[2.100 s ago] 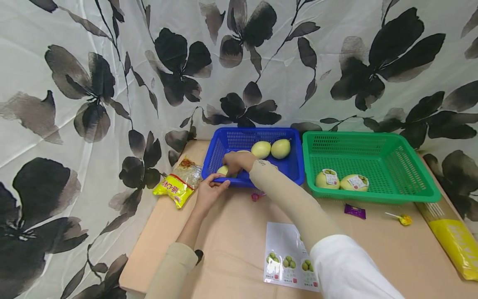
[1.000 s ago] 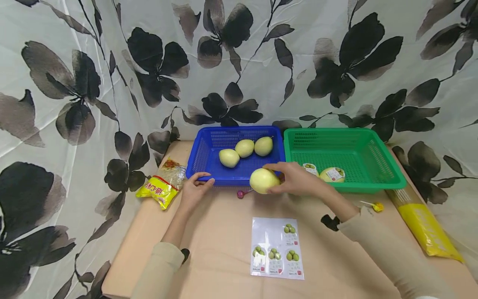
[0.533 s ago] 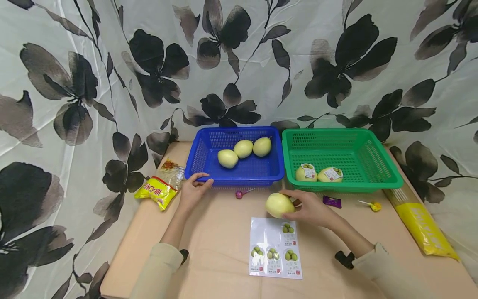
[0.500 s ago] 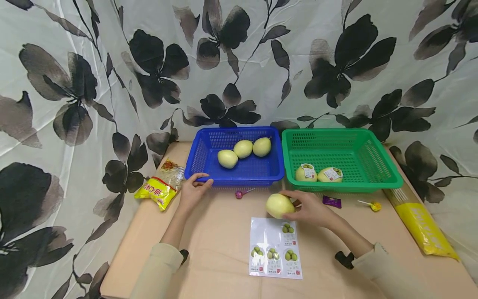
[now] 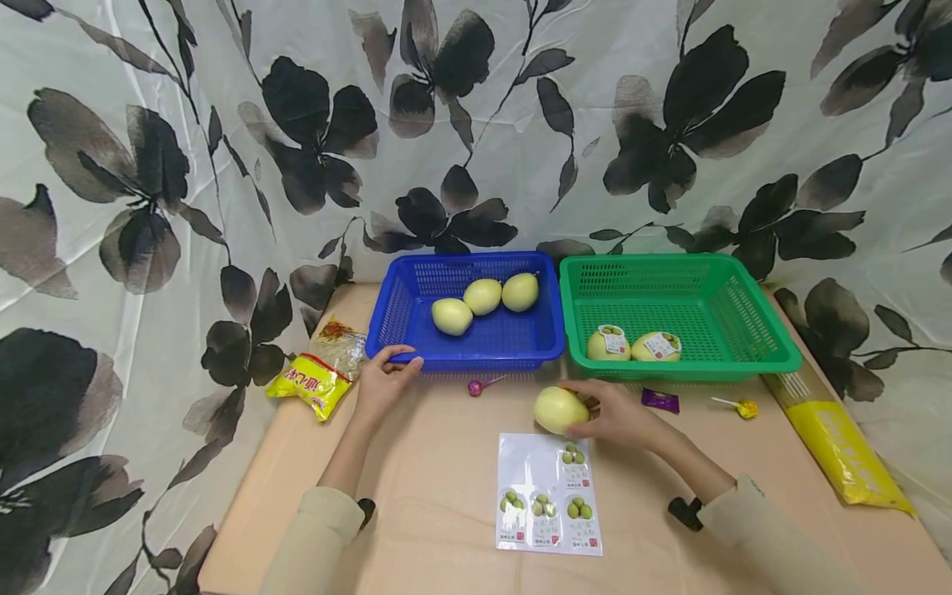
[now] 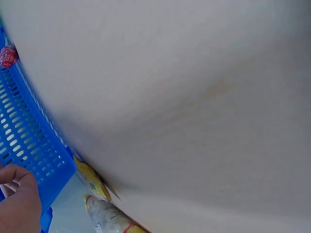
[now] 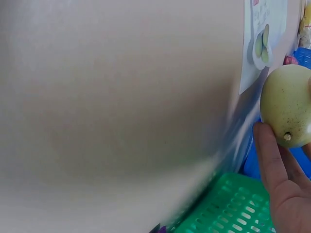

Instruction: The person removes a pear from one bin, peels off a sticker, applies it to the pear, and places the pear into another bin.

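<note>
My right hand (image 5: 617, 416) grips a pale yellow-green pear (image 5: 559, 410) just beyond the top edge of a sticker sheet (image 5: 521, 454). The right wrist view shows fingers (image 7: 272, 155) against the pear (image 7: 286, 104), its stem end exposed. My left hand (image 5: 387, 384) pinches the front left rim of the blue basket (image 5: 483, 364), also visible at the edge of the left wrist view. Three bare pears (image 5: 452, 317) lie inside that basket. Pear-picture stickers (image 5: 544, 506) remain on part of the sheet. In the green basket (image 5: 729, 368) sit two pears (image 5: 656, 347) bearing labels.
A pink lollipop (image 5: 476, 387) lies before the blue basket. A purple-wrapped sweet (image 5: 660, 402) and a yellow lollipop (image 5: 746, 409) lie before the green one. Snack packets flank the baskets, a yellow one at left (image 5: 312, 384) and a long one at right (image 5: 848, 463).
My right hand has lifted a pear out of the blue basket and brought it nearer, to the sheet's far edge. My left hand has stayed on the basket rim.
</note>
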